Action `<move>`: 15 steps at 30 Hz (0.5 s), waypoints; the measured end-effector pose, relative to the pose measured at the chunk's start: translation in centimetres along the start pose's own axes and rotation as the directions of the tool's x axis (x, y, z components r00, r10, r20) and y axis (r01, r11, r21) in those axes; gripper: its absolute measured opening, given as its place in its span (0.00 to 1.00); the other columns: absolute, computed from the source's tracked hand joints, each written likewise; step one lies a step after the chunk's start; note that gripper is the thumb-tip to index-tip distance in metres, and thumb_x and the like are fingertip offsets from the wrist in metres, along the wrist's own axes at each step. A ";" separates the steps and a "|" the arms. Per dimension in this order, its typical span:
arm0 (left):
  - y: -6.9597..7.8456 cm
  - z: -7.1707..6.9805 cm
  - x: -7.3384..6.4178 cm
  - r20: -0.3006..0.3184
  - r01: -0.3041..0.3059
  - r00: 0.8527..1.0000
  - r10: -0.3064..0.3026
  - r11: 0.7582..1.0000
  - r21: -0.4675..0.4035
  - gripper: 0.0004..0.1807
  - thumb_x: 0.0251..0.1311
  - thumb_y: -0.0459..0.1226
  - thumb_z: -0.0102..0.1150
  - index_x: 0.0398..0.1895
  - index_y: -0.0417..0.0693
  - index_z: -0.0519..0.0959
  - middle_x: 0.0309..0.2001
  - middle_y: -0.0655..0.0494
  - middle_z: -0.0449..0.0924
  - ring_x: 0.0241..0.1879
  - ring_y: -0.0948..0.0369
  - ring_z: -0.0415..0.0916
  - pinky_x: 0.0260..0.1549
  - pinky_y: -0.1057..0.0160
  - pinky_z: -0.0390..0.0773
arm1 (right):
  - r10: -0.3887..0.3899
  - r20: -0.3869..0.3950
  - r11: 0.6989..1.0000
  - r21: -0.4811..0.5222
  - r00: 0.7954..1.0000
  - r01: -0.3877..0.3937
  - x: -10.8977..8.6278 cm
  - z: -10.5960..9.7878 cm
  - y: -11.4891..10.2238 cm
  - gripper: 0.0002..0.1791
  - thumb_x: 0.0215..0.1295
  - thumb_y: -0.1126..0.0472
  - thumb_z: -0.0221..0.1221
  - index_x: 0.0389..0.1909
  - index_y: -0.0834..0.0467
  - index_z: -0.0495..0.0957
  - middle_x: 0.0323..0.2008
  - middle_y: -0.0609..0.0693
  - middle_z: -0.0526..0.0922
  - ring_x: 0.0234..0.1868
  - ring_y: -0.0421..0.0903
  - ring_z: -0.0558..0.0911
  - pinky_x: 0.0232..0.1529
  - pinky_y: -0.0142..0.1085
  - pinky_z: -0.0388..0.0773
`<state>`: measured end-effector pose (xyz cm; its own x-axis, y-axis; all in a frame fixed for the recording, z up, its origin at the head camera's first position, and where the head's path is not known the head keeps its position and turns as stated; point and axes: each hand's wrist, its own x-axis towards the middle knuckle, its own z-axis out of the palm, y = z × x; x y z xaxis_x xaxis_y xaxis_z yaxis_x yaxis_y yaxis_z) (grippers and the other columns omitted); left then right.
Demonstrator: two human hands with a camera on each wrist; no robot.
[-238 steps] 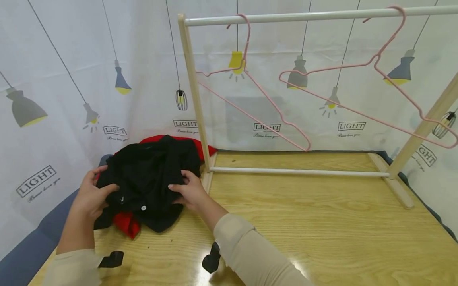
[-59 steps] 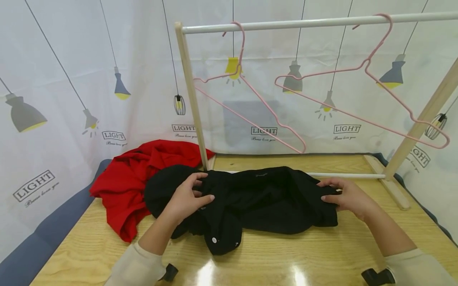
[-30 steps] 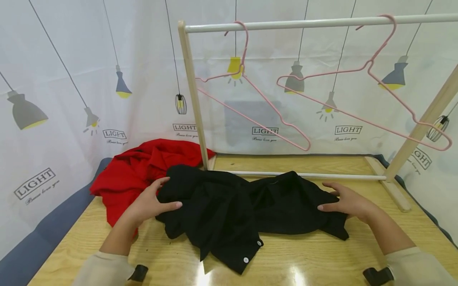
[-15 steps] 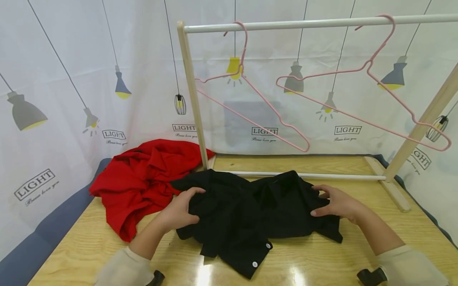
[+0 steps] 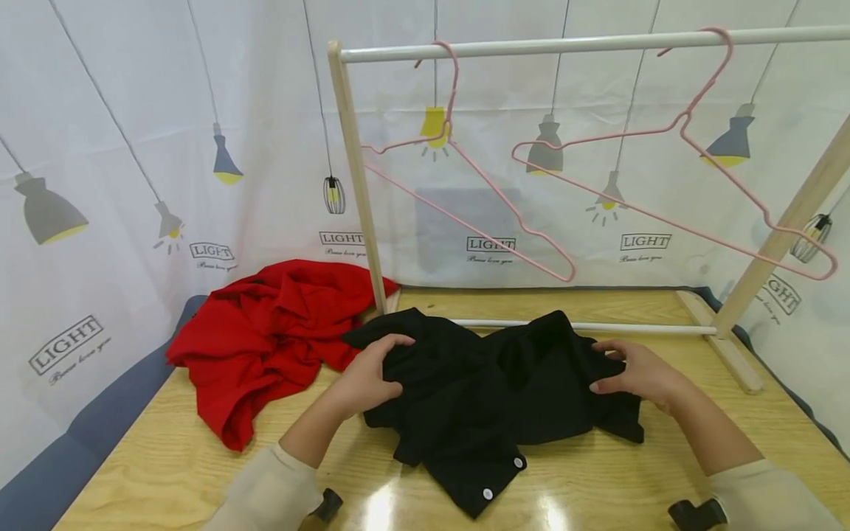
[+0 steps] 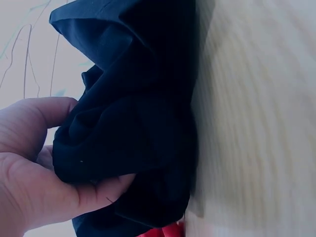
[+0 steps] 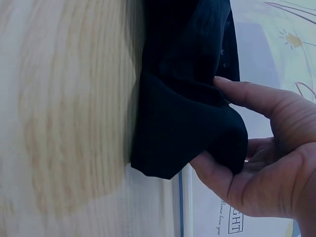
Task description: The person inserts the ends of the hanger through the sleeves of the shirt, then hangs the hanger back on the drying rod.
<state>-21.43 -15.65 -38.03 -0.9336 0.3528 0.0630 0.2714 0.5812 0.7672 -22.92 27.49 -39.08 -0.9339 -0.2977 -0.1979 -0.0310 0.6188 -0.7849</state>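
Observation:
A black shirt [image 5: 491, 391] lies rumpled on the table in the head view, two white buttons showing on its front flap. At its left part, my left hand [image 5: 365, 380] grips a fold of cloth. The left wrist view shows thumb and fingers of that hand [image 6: 34, 173] around the bunched black fabric [image 6: 133, 133]. My right hand [image 5: 640, 380] pinches the shirt's right end, lifted slightly. Seen from the right wrist, a fold of cloth [image 7: 182, 108] sits between this hand's [image 7: 276, 153] thumb and fingers. Some fingertips are hidden by fabric.
A crumpled red garment [image 5: 259, 339] lies at the left, near the black shirt's upper left corner. Behind stands a wooden rack with a white top rail [image 5: 571, 46]. A left pink hanger [image 5: 491, 184] and a right pink hanger [image 5: 617, 133] hang from it.
The black shirt, bunched on the red garment at first, now lies spread mid-table. My right hand moved right with its end; my left hand shifted its hold, lately moving right with the cloth.

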 end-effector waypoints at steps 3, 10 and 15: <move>0.3 0.3 0.9 0.004 -0.018 1.000 0.018 1.000 -0.013 0.36 0.48 0.21 0.60 0.64 0.49 0.69 0.63 0.49 0.67 0.32 0.57 0.66 0.39 0.58 0.71 | 0.007 -0.012 1.000 -0.002 1.000 -0.007 -0.1 -0.2 0.1 0.47 0.55 0.59 0.70 0.68 0.72 0.56 0.65 0.80 0.54 0.63 0.77 0.58 0.56 0.63 0.67; 0.9 1.2 3.5 0.017 -0.119 0.993 0.119 0.993 0.024 0.35 0.50 0.22 0.58 0.64 0.49 0.69 0.63 0.52 0.67 0.37 0.57 0.69 0.42 0.58 0.73 | 0.016 -0.027 1.000 0.007 1.000 -0.016 -0.4 -0.4 0.4 0.46 0.56 0.59 0.70 0.68 0.73 0.56 0.65 0.80 0.53 0.64 0.77 0.57 0.57 0.64 0.66; 0.9 1.9 5.6 -0.002 -0.197 0.980 0.198 0.974 0.111 0.33 0.49 0.22 0.58 0.62 0.47 0.71 0.62 0.47 0.69 0.57 0.52 0.66 0.59 0.50 0.68 | 0.017 -0.033 1.000 0.015 0.999 -0.016 -0.6 -0.4 0.5 0.46 0.56 0.58 0.70 0.68 0.73 0.55 0.65 0.80 0.53 0.64 0.77 0.56 0.57 0.64 0.65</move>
<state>-25.94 -11.79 -38.22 -0.8617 0.4595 0.2153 0.4742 0.5781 0.6640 -22.50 28.24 -39.12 -0.9454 -0.2635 -0.1918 -0.0104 0.6126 -0.7903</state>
